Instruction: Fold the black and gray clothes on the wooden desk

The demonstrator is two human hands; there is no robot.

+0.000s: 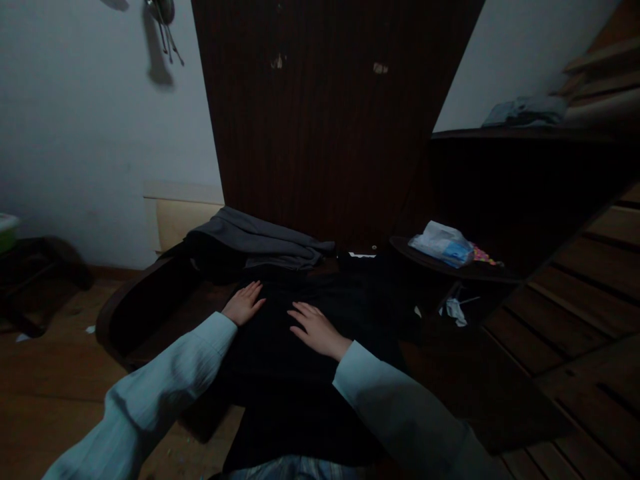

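A black cloth garment [300, 373] lies spread out in front of me, hanging down towards my lap; its exact kind is hard to make out in the dim light. My left hand [244, 303] rests flat on its left part, fingers stretched forward. To the right, my right hand [316, 328] also lies palm down on the black cloth, with its fingers extended and pointing left. Neither hand grips anything. Beyond them a grey folded garment [265, 237] is heaped over the dark wooden seat's back edge. A small white label [362, 255] shows at the cloth's far edge.
A dark wooden panel [325, 133] stands behind. On the right, a rounded shelf [480, 272] carries a white and blue plastic package [443, 243]. A wooden armrest [113, 313] curves at left, and a dark stool [30, 287] stands on the floor. Slatted wood [575, 300] runs along the right.
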